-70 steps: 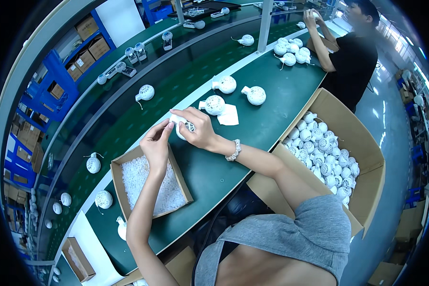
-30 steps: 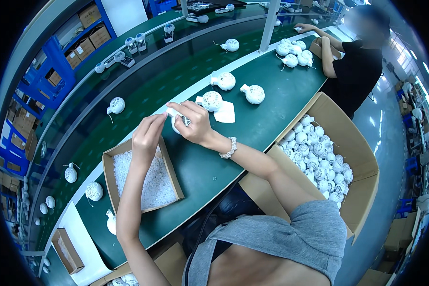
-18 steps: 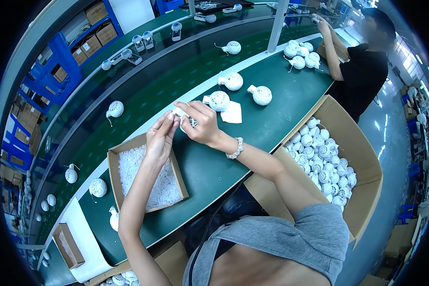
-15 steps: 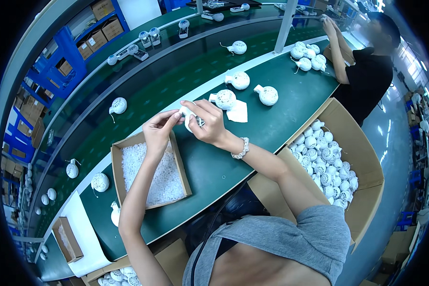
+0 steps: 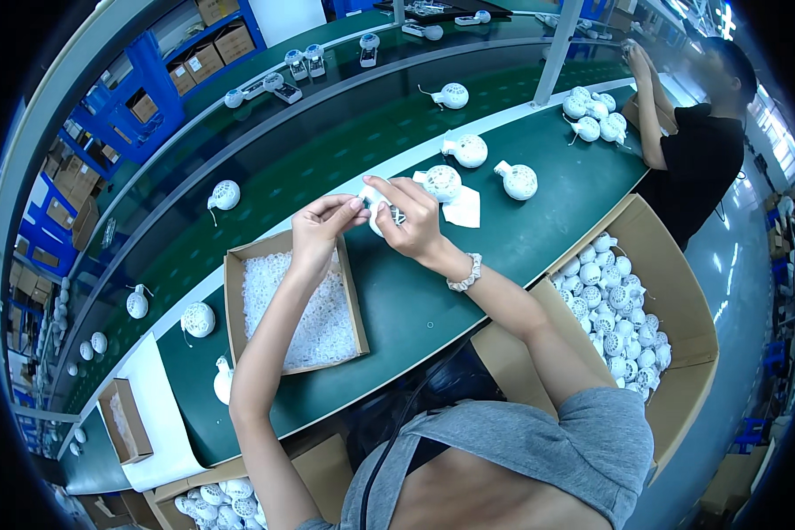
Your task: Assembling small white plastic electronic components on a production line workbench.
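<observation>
Above the green bench, my right hand point(image 5: 414, 219) is closed round a white perforated ball-shaped housing point(image 5: 376, 217), mostly hidden by its fingers. Thumb and forefinger of my left hand point(image 5: 320, 231) pinch together at the housing's left end; whatever sits between them is too small to make out. Just beyond my right hand lie similar white housings point(image 5: 471, 151) with short necks, and a piece of white paper point(image 5: 465, 209). Under my left forearm is a shallow cardboard tray point(image 5: 359, 311) filled with small clear pieces.
A large carton point(image 5: 693, 331) of white housings stands at the right, another carton point(image 5: 163, 505) at the lower left. Beyond the bench runs a green conveyor point(image 5: 300, 150) carrying scattered housings. A co-worker point(image 5: 702, 159) in black works at the far right, beside a housing pile point(image 5: 594, 115).
The whole view has shifted, so the bench and boxes appear farther right. Both hands stay together at the housing, with only slight finger movement.
</observation>
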A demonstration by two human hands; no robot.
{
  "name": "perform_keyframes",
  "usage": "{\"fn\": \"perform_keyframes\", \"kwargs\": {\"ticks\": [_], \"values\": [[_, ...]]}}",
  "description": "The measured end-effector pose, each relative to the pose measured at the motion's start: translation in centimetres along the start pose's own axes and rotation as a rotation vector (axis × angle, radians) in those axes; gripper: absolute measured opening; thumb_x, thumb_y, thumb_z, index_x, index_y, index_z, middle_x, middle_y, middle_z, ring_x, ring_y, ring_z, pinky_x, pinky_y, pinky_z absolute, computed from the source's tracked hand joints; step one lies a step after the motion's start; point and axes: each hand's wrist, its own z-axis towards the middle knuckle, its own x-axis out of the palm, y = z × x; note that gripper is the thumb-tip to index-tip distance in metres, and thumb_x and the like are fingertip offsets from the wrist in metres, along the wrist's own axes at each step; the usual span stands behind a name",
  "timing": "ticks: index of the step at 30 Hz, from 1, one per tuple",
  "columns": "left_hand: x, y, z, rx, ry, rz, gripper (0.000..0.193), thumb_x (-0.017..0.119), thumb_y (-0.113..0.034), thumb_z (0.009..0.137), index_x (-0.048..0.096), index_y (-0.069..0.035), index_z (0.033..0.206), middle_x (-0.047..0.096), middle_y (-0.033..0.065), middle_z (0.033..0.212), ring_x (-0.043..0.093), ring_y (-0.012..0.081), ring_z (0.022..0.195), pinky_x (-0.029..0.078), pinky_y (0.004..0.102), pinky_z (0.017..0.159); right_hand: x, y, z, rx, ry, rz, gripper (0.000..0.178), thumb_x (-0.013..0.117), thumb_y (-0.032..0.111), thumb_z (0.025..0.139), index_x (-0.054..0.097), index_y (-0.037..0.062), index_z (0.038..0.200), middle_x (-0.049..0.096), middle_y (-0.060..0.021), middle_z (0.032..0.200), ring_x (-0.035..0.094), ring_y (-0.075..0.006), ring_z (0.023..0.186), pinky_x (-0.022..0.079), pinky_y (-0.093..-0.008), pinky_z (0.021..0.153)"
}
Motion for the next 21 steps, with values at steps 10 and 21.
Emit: {"fn": "perform_keyframes", "kwargs": {"ticks": [10,21], "values": [[0.5,0.1,0.1,0.382,-0.076,0.508,0.013,0.067,-0.003,0.083,0.068,0.001,0.095,0.067,0.0083,0.083,0.065,0.0151,0.079,0.054,0.0208,0.07,-0.6,-0.5,-0.2,0.095,0.008,0.022,0.032,0.056,0.004,0.069,0.067,-0.001,0.098,0.066,-0.0129,0.082,0.058,-0.0222,0.063,0.049,-0.0279,0.055],[1.0,-0.3,0.3,0.07,-0.084,0.122,0.011,0.07,-0.006,0.08,0.07,0.0,0.09,0.067,0.0076,0.081,0.063,0.0118,0.074,0.052,0.0231,0.063,-1.1,-0.9,0.6,0.031,0.054,0.098,0.034,0.054,0.004,0.067,0.067,-0.0012,0.098,0.067,-0.0136,0.084,0.057,-0.0211,0.062,0.047,-0.0277,0.055]]}}
